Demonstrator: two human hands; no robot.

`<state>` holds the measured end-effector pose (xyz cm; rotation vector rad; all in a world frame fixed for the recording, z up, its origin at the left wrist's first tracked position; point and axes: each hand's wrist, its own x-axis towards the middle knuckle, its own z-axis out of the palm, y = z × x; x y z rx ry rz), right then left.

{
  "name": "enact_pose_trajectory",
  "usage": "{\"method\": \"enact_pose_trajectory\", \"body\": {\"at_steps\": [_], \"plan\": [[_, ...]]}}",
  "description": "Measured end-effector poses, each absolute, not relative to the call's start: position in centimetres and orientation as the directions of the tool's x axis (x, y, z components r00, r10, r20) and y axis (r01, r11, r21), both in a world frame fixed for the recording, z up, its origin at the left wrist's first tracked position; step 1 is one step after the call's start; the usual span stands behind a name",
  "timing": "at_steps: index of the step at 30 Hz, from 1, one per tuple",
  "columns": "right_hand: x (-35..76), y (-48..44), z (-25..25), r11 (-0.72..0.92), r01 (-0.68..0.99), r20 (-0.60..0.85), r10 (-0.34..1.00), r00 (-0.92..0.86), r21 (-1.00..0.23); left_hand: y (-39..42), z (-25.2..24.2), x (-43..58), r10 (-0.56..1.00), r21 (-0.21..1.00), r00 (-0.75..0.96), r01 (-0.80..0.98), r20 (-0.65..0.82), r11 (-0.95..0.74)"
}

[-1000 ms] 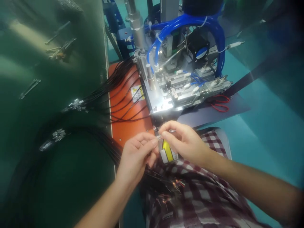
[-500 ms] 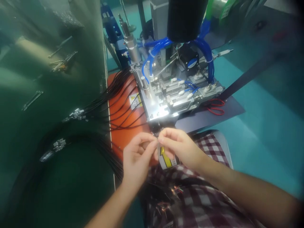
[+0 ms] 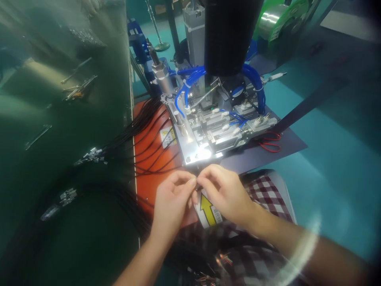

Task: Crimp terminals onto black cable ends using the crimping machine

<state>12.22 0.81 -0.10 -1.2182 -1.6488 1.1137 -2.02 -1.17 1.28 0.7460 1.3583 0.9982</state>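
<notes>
My left hand [image 3: 174, 200] and my right hand [image 3: 224, 194] meet fingertip to fingertip just in front of the machine [image 3: 205, 139]. Both are closed in a pinch. Whatever lies between the fingertips is too small and too covered to make out. Beneath my right hand is a white label with a yellow arrow [image 3: 207, 210]. Black cables [image 3: 151, 139] run over the orange base plate [image 3: 145, 190] at the left. Cable ends with bare coloured wires [image 3: 223, 260] lie on my checkered clothing [image 3: 253, 258].
Bundles of black cable with metal connectors [image 3: 93, 155] lie on the dark green table [image 3: 98, 238]. Blue hoses [image 3: 258, 87] and a black cylinder [image 3: 230, 35] stand over the machine. A green spool of wire [image 3: 272, 22] is at the back right, a red cord [image 3: 270, 143] at the right.
The view has tilted slightly, so the machine sits lower in the picture. My hands stay together in a pinch, and more of the yellow arrow shows.
</notes>
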Motion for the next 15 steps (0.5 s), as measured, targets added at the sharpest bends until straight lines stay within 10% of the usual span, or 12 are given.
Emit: {"method": "enact_pose_trajectory", "body": {"at_steps": [10, 15], "plan": [[12.08, 0.56, -0.34, -0.236, -0.018, -0.218, 0.924, -0.315, -0.972, -0.81, 1.52, -2.26, 0.844, 0.769, 0.088, -0.369, -0.53, 0.521], [11.68, 0.3, -0.09, 0.115, 0.2, 0.061, 0.964, -0.258, -0.973, -1.14, 0.85, -2.26, 0.836, 0.73, 0.123, -0.43, -0.535, 0.531]]}}
